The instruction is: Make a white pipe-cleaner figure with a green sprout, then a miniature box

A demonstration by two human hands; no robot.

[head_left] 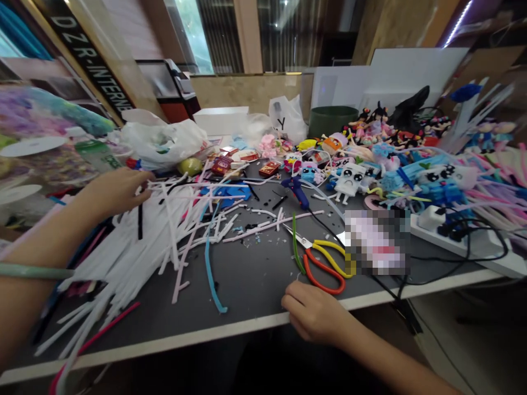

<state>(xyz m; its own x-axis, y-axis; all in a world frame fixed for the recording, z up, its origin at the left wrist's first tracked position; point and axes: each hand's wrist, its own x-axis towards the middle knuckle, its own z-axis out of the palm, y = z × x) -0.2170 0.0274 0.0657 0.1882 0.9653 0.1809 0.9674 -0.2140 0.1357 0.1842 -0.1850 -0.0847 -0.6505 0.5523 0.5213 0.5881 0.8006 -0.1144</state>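
- Clock directions take the middle of the head view as the dial's centre, with 12 at the far side of the table [255, 291].
- The left hand [123, 189], at 9 o'clock, reaches over the far ends of the white stems [140, 258], fingers bent; I cannot tell whether it grips any.
- Those stems, the main heap, spread between 8 and 9 o'clock, loosely crossed.
- The right hand [315, 312], at 5 o'clock by the near edge, has its fingers curled together; whether something is pinched there cannot be told.
- The step in hand looks like picking among the stems; I judge that the next move calls for fingertips to part one from the tangle without dragging its neighbours.
- Scissors [307, 243] lie between 4 and 5 o'clock, just beyond the right hand, a green strip [295, 247] across their blades.
- The blue glue gun [297, 192] lies near the centre, towards 3.
- A white plastic bag [164, 137] at 10 o'clock shows something greenish within, too blurred to name.
- The white box [222, 120] at 11 hides its contents.
- A dark green tub [329, 120], between 1 and 2, shows only its outside; dolls [379, 123] are heaped to its right.
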